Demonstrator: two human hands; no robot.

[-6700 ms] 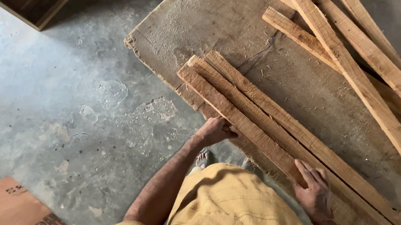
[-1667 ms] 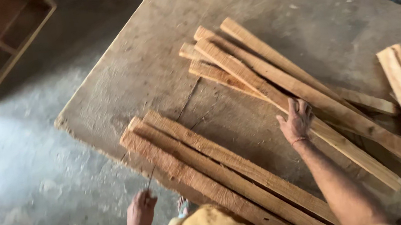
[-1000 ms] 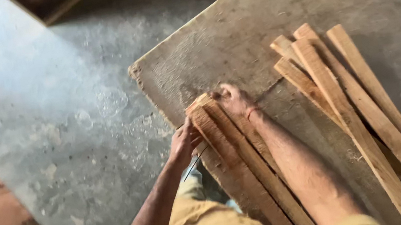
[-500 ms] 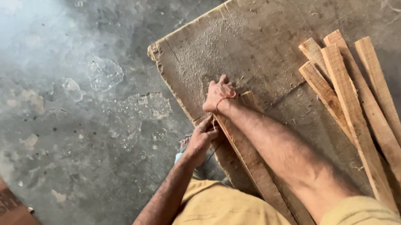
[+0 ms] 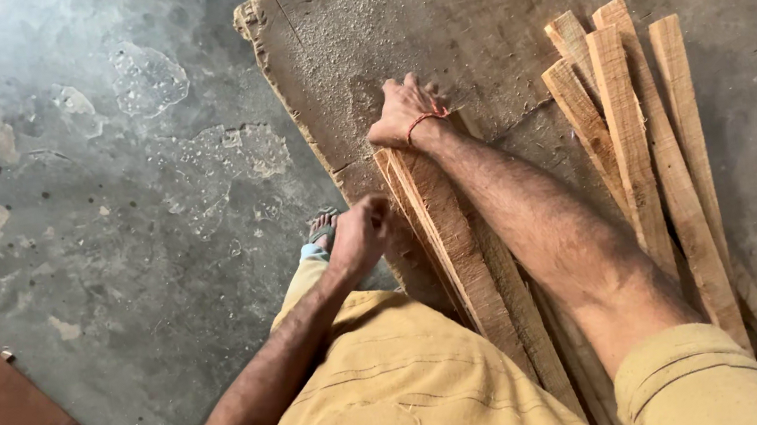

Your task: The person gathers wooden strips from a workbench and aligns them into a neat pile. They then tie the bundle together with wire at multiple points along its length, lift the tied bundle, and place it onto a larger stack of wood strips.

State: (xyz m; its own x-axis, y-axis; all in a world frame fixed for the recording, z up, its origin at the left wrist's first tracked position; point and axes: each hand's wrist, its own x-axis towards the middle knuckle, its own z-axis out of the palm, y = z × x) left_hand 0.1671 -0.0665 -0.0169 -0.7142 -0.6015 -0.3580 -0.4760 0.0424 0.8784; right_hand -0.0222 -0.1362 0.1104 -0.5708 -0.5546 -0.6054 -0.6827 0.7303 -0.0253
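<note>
Head view: right hand [image 5: 405, 113] fingers bent over far ends of slats [image 5: 459, 251] on board [image 5: 469, 3]; left hand [image 5: 360, 235] curled shut beside slats' left edge.

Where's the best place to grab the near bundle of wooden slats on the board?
Probably at the far ends, from above: the right hand already caps the near slat bundle there, where the ends sit flush. The left hand is at the bundle's long left edge by the board rim, so squeezing from that side suits the narrow stack.

Right hand [image 5: 405, 110] on slat bundle [image 5: 458, 241] end, left hand [image 5: 360, 235] alongside, worktable [image 5: 469, 3]
</note>
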